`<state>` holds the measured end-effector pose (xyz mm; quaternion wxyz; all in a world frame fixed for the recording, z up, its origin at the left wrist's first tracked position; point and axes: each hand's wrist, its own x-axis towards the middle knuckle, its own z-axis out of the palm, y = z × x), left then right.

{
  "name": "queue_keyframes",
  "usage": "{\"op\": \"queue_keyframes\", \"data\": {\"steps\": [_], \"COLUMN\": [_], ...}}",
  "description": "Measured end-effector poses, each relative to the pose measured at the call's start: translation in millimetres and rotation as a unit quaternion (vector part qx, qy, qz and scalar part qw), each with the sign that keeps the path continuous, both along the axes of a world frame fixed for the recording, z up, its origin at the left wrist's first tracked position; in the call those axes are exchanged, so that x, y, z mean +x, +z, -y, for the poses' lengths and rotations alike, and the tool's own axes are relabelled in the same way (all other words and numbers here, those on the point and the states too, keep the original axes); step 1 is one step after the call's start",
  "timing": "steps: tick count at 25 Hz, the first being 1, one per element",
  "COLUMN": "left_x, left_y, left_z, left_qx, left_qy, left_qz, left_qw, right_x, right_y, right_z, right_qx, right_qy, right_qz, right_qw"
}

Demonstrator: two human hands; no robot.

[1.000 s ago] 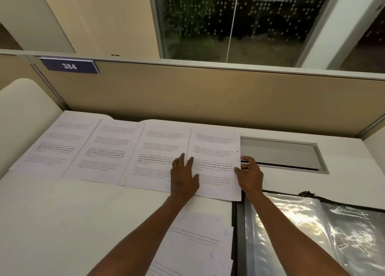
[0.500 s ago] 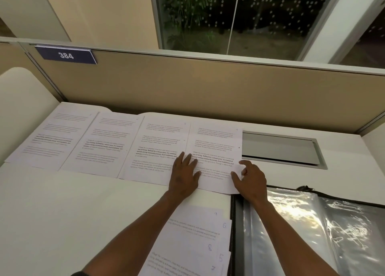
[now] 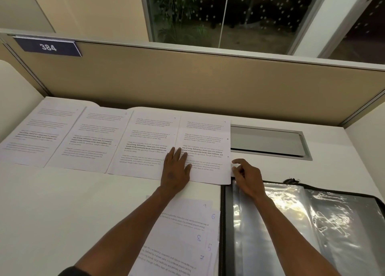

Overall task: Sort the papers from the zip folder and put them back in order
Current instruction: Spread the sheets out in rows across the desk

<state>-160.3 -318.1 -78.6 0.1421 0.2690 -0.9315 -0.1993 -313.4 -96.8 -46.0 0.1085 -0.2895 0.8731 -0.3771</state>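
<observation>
We are in an office, at a cubicle workstation: a white desk (image 3: 62,213) is closed off at the back by a tan partition (image 3: 198,84) that carries a blue plate (image 3: 48,46) numbered 384. We also see a metal cable hatch (image 3: 268,141) set into the desk, printed pages (image 3: 145,142) laid in a row, and a glass wall (image 3: 225,13) beyond the partition.

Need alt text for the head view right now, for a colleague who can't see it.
The left hand lies flat on the sheet marked 4, last in a row of four papers; the right hand touches its right edge. Unsorted numbered sheets lie nearer, beside the open zip folder.
</observation>
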Motion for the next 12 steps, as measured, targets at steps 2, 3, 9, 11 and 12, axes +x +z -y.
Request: {"op": "queue_keyframes", "data": {"steps": [2, 3, 9, 11, 12], "left_x": [0.0, -0.1, -0.5, -3.1, -3.3], "left_y": [0.4, 0.1, -1.3, 0.1, 1.2], "left_z": [-1.4, -1.9, -5.9, -5.8, -6.3], "left_qx": [0.0, 0.0, -0.002, -0.006, -0.008], "left_qy": [0.002, 0.003, 0.003, 0.003, 0.002], "left_qz": [0.002, 0.001, -0.003, -0.005, -0.008], "left_qw": [1.0, 1.0, 1.0, 1.0, 1.0], "right_x": [1.9, 2.9, 8.7, 8.4, 8.2], "right_y": [-1.5, -2.2, 1.0, 2.8, 3.5], "right_z": [-4.0, -6.4, -12.7, -11.2, -10.5], "right_qx": [-0.003, -0.003, 0.036, 0.056, 0.056], "right_qy": [0.003, 0.004, 0.014, 0.013, 0.014], "right_qz": [-0.006, -0.009, -0.001, -0.011, -0.023], "right_qw": [1.0, 1.0, 0.999, 0.998, 0.998]}}
